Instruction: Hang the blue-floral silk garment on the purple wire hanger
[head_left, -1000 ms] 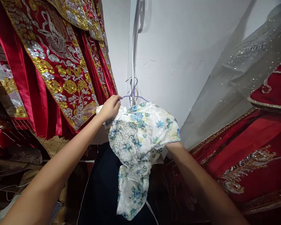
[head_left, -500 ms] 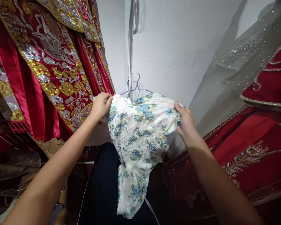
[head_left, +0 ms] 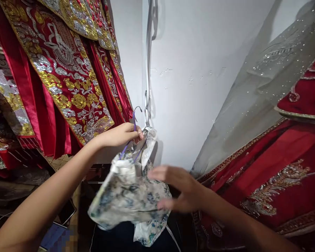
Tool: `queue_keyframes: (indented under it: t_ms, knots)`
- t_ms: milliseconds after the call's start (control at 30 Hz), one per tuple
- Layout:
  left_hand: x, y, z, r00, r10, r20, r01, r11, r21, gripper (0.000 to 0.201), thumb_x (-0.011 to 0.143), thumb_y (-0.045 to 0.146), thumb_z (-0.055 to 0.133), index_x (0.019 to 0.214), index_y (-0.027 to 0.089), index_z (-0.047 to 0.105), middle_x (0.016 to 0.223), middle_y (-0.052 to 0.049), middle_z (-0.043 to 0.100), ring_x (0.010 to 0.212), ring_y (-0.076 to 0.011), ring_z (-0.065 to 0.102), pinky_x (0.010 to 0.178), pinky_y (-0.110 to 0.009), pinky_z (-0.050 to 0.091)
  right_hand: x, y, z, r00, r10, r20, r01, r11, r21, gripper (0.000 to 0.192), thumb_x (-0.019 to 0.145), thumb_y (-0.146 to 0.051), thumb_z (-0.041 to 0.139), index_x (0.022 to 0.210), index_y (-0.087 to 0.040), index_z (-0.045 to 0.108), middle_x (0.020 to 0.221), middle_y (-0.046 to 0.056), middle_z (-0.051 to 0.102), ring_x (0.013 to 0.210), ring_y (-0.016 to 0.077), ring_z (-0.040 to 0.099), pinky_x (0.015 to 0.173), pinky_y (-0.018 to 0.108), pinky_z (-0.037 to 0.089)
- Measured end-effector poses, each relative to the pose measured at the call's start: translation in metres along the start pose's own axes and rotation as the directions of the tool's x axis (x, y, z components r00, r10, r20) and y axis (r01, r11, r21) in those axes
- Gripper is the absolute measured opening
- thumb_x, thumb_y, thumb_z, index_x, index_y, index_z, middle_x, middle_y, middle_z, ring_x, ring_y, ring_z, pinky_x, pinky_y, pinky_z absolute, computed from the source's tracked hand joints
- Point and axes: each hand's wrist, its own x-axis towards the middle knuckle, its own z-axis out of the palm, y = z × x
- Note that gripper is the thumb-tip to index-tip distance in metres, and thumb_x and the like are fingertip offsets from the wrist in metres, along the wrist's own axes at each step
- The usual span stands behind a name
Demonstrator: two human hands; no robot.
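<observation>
Left hand [head_left: 128,133], fingers curled closed, grips a thin purple hanger [head_left: 134,121]; at its five o'clock, right hand [head_left: 180,188], fingers spread, overlaps a blue-flowered white garment [head_left: 123,199], touch unclear; white wall [head_left: 194,45] leaves room at one.

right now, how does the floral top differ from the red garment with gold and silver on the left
The floral top is white with blue and green flowers; the red garment carries shiny gold and silver decoration.
The floral top is on the purple hanger gripped by the left hand; no hand holds the red garment.
The floral top looks motion-blurred, the red garment sharp.
Both bear flower patterns.
</observation>
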Motion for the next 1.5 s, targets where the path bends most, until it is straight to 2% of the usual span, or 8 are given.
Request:
queue_keyframes:
  t_ms: [200, 367, 500, 633, 1100, 1233, 1333, 1500]
  knots:
    - [-0.009, 0.002, -0.024, 0.989, -0.104, 0.107, 0.137, 0.919, -0.369, 0.028, 0.086, 0.036, 0.072, 0.107, 0.022, 0.059, 0.090, -0.011, 0.076, 0.082, -0.0246, 0.076, 0.073, -0.037, 0.061, 0.020, 0.062, -0.010, 0.973, 0.187, -0.138, -0.231, 0.846, -0.480, 0.090, 0.085, -0.041, 0.072, 0.161, -0.025, 0.026, 0.156, 0.018, 0.040, 0.143, 0.0400, 0.039, 0.115, 0.065, 0.034]
    - [0.015, -0.022, -0.041, 0.980, -0.055, -0.189, -0.015, 0.937, -0.350, 0.029, 0.087, 0.029, 0.069, 0.108, 0.018, 0.052, 0.080, -0.010, 0.074, 0.078, -0.0244, 0.075, 0.075, -0.040, 0.060, 0.056, 0.090, -0.019, 0.962, 0.143, -0.232, -0.243, 0.835, -0.494, 0.049, 0.096, -0.028, 0.052, 0.144, -0.028, 0.055, 0.134, 0.011, 0.060, 0.117, 0.0267, 0.061, 0.096, 0.042, 0.051]
    - [0.038, -0.029, -0.051, 0.881, 0.004, -0.474, -0.013, 1.000, -0.017, 0.018, 0.093, 0.027, 0.058, 0.106, 0.018, 0.050, 0.074, -0.005, 0.068, 0.070, -0.0219, 0.070, 0.076, -0.040, 0.057, 0.088, 0.113, -0.052, 0.897, 0.325, -0.301, -0.434, 0.782, -0.448, 0.038, 0.097, -0.038, 0.050, 0.128, -0.028, 0.069, 0.111, 0.007, 0.074, 0.099, 0.0266, 0.067, 0.084, 0.037, 0.050]
    - [0.075, -0.028, -0.065, 0.741, 0.169, -0.649, 0.209, 0.861, 0.463, 0.020, 0.090, 0.035, 0.064, 0.088, 0.018, 0.054, 0.084, -0.011, 0.064, 0.090, -0.0305, 0.065, 0.087, -0.044, 0.049, 0.109, 0.141, -0.089, 0.781, 0.483, -0.395, -0.622, 0.659, -0.424, 0.036, 0.090, -0.055, 0.058, 0.097, -0.027, 0.080, 0.088, 0.005, 0.077, 0.085, 0.0264, 0.068, 0.071, 0.033, 0.044]
    - [0.118, -0.007, -0.039, 0.776, 0.301, -0.554, 0.164, 0.752, 0.638, 0.023, 0.094, 0.030, 0.053, 0.077, 0.017, 0.062, 0.075, -0.011, 0.063, 0.085, -0.0305, 0.062, 0.084, -0.043, 0.048, 0.078, 0.142, -0.126, 0.588, 0.609, -0.532, -0.798, 0.544, -0.260, 0.041, 0.082, -0.058, 0.065, 0.089, -0.021, 0.080, 0.078, 0.009, 0.075, 0.075, 0.0257, 0.065, 0.063, 0.032, 0.042]
    - [0.096, -0.014, -0.017, 0.860, 0.317, -0.401, 0.058, 0.718, 0.693, 0.017, 0.092, 0.024, 0.053, 0.098, 0.014, 0.065, 0.093, -0.014, 0.065, 0.092, -0.0322, 0.063, 0.086, -0.045, 0.050, 0.044, 0.127, -0.111, 0.584, 0.605, -0.541, -0.801, 0.537, -0.265, 0.045, 0.084, -0.062, 0.061, 0.093, -0.021, 0.080, 0.082, 0.009, 0.076, 0.077, 0.0273, 0.066, 0.064, 0.033, 0.043]
    - [0.070, -0.035, -0.004, 0.889, 0.315, -0.332, -0.012, 0.741, 0.672, 0.041, 0.084, 0.009, 0.054, 0.124, 0.017, 0.060, 0.111, -0.014, 0.061, 0.106, -0.0307, 0.061, 0.092, -0.043, 0.050, 0.020, 0.127, -0.091, 0.600, 0.525, -0.603, -0.789, 0.511, -0.340, 0.043, 0.091, -0.056, 0.054, 0.109, -0.025, 0.077, 0.091, 0.009, 0.076, 0.086, 0.0303, 0.067, 0.070, 0.036, 0.045]
    - [0.038, -0.075, -0.001, 0.751, 0.365, -0.550, 0.016, 0.823, 0.568, 0.049, 0.082, 0.002, 0.049, 0.127, 0.020, 0.057, 0.126, -0.014, 0.053, 0.115, -0.0257, 0.057, 0.098, -0.040, 0.050, 0.011, 0.148, -0.065, 0.693, 0.289, -0.660, -0.671, 0.593, -0.444, 0.039, 0.095, -0.031, 0.047, 0.126, -0.019, 0.068, 0.113, 0.014, 0.073, 0.105, 0.0313, 0.064, 0.095, 0.047, 0.047]
